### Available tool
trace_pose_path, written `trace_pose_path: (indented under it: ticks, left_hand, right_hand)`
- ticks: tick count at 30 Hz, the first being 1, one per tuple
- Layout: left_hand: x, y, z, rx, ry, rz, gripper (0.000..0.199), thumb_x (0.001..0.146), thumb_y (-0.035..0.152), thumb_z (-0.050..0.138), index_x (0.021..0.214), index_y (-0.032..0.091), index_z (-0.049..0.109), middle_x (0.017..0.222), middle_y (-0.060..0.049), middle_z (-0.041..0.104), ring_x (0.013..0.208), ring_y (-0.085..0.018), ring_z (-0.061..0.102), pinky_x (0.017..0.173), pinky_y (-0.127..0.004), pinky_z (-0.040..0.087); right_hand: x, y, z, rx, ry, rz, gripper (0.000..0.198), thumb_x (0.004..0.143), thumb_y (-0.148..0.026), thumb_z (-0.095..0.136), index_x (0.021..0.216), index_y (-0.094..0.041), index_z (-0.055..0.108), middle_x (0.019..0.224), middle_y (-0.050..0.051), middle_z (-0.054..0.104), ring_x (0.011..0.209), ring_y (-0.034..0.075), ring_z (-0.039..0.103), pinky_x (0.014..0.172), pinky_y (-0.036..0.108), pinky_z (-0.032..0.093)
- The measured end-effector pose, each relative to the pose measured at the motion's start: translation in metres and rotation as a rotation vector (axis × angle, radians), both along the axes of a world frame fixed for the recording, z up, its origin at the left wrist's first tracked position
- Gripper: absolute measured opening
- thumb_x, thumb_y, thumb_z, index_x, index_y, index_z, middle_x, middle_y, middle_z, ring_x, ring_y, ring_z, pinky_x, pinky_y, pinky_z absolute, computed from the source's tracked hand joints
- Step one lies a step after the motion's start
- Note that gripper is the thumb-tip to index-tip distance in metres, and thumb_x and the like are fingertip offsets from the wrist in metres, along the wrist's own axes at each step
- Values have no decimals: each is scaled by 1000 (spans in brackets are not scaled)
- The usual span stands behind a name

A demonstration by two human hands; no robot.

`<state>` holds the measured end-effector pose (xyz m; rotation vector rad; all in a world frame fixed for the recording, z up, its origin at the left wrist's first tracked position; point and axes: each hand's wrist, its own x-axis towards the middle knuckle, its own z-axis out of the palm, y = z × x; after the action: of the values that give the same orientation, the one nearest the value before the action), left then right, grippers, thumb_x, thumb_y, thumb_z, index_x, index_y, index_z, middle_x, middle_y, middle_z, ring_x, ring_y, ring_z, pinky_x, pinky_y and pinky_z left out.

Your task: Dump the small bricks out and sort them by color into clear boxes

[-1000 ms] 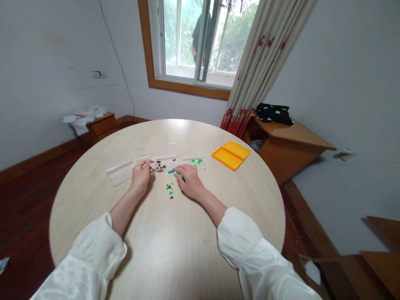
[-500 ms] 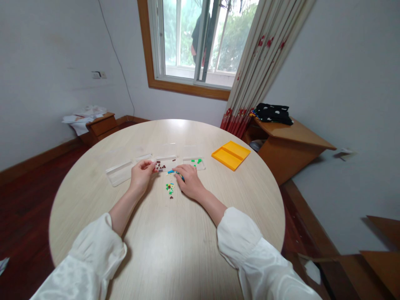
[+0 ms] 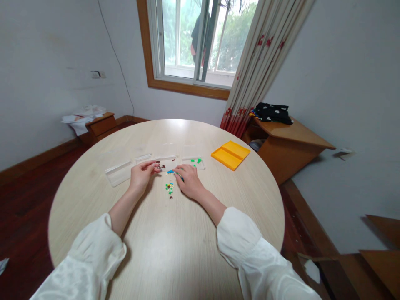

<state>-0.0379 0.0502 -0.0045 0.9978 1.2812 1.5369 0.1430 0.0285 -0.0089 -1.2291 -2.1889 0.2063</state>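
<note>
At the near rim of a clear plastic box (image 3: 171, 159) with several small dark brown pieces (image 3: 163, 166), my left hand (image 3: 142, 174) is closed in a pinch. What its fingertips hold, if anything, is too small to make out. My right hand (image 3: 189, 179) lies over the table with its fingers lowered and apart from the thumb. Small blue pieces (image 3: 170, 171) lie by its fingertips, and more show partly under the palm. Between the hands is a loose pile of tiny green, yellow and brown pieces (image 3: 169, 187). A single brown piece (image 3: 171, 197) lies nearer to me.
Another clear box (image 3: 201, 168) holds several green pieces (image 3: 199, 160). Clear boxes (image 3: 117, 177) stand beyond and left of my left hand. An open yellow case (image 3: 231, 155) lies at right on the round table (image 3: 162, 250). Beyond are a wooden cabinet (image 3: 300, 133) and a curtain (image 3: 250, 62).
My left hand's fingers have shifted slightly at the brown pieces' box. My right hand stays in nearly the same place. The pieces and boxes look unmoved.
</note>
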Motion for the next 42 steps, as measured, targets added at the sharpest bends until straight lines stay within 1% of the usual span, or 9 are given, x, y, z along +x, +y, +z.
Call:
trace_pose_path:
  ticks: [4, 7, 9, 15, 19, 22, 31, 37, 42]
  left_hand:
    - [0, -2, 1, 11, 121, 3, 34, 62, 37, 67, 83, 10, 66, 57, 1, 61, 44, -9, 50, 49, -24, 44]
    - [-1, -2, -2, 55, 372, 2, 31, 69, 41, 60, 77, 12, 68, 45, 4, 50, 40, -9, 41, 43, -22, 32]
    - [-1, -3, -4, 110, 557, -3, 30, 71, 39, 57, 76, 12, 70, 46, 3, 51, 44, -10, 43, 46, -22, 33]
    - [2, -9, -11, 219, 962, -176, 33, 72, 22, 45, 88, 14, 73, 74, -6, 69, 64, -16, 57, 67, -28, 46]
    - [5, -13, -9, 218, 1201, -258, 42, 76, 18, 40, 105, 16, 70, 94, -10, 69, 84, -21, 62, 79, -32, 47]
    - [7, -17, -4, 157, 1325, -304, 42, 79, 17, 39, 110, 16, 68, 96, -11, 68, 88, -23, 62, 80, -33, 47]
    - [9, -18, -1, 121, 1364, -300, 35, 81, 18, 39, 97, 14, 70, 99, -12, 67, 93, -24, 62, 83, -33, 46]
    - [8, -17, -2, 140, 1374, -228, 27, 78, 19, 41, 82, 16, 68, 85, -10, 67, 81, -23, 61, 74, -32, 46]
    - [7, -16, -6, 170, 1321, -227, 28, 79, 22, 43, 91, 17, 69, 88, -9, 68, 81, -22, 62, 74, -31, 46]
  right_hand:
    - [0, -3, 2, -33, -127, -19, 30, 92, -23, 48, 118, -20, 61, 129, 12, 54, 122, 24, 42, 102, 45, 27]
    - [0, -5, 3, -49, -219, -23, 35, 93, -28, 46, 127, -22, 55, 137, 13, 46, 127, 27, 36, 103, 50, 25]
    - [0, -6, 3, -63, -258, -29, 35, 94, -30, 45, 127, -23, 55, 140, 13, 43, 130, 27, 33, 104, 51, 23]
    - [-1, -6, 5, -82, -238, -32, 29, 94, -29, 45, 116, -22, 62, 141, 12, 43, 131, 26, 33, 106, 50, 22]
    - [-1, -6, 4, -68, -223, -40, 31, 94, -29, 45, 120, -22, 59, 140, 14, 43, 131, 27, 34, 106, 50, 24]
    - [-1, -6, 3, -68, -240, -51, 34, 94, -29, 46, 125, -22, 56, 141, 14, 42, 131, 28, 33, 106, 52, 23]
    - [-1, -6, 5, -86, -232, -60, 31, 94, -30, 45, 120, -21, 60, 141, 14, 43, 131, 28, 33, 106, 52, 23]
    - [0, -6, 4, -58, -190, -38, 28, 94, -28, 45, 116, -20, 61, 139, 13, 44, 129, 27, 34, 106, 50, 23]
    - [0, -6, 4, -81, -227, -31, 34, 94, -31, 44, 125, -23, 57, 141, 14, 42, 130, 29, 33, 105, 52, 23]
